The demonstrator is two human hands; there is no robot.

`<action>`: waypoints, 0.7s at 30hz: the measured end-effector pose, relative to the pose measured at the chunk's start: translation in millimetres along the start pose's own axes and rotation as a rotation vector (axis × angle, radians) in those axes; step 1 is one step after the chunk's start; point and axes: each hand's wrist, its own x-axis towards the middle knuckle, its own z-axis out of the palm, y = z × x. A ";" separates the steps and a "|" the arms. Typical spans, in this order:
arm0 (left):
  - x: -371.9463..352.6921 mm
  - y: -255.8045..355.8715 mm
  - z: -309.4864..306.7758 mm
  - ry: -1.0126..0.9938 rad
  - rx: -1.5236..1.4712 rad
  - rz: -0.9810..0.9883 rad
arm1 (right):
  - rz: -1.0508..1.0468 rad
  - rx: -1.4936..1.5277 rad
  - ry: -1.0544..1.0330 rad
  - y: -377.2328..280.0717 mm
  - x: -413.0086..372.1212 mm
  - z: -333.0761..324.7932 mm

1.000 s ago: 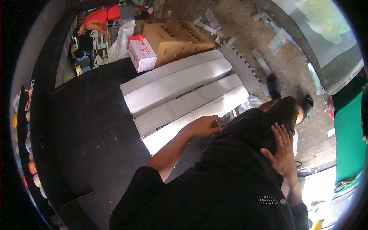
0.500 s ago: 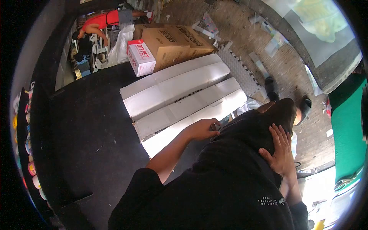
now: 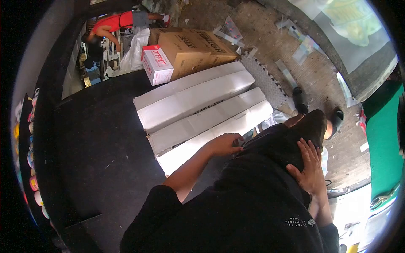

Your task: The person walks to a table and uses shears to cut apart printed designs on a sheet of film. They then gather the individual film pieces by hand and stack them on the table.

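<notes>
While flat, right hand [image 3: 310, 168] on thigh [image 3: 289, 145].

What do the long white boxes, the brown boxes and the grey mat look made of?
Long white boxes: likely smooth cardboard, given the creases. Brown boxes: matte cardboard by the look, tan with dark print. Grey mat: probably matte foam, given its toothed edge.

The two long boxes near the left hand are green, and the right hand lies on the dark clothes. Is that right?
Not quite: in the head view, the two long boxes near the left hand are white, not green. The right hand does lie on the dark clothes.
</notes>
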 end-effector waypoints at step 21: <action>-1.4 -24.6 11.8 0.026 0.076 0.050 | -0.029 -0.025 0.050 -1.9 -6.6 10.8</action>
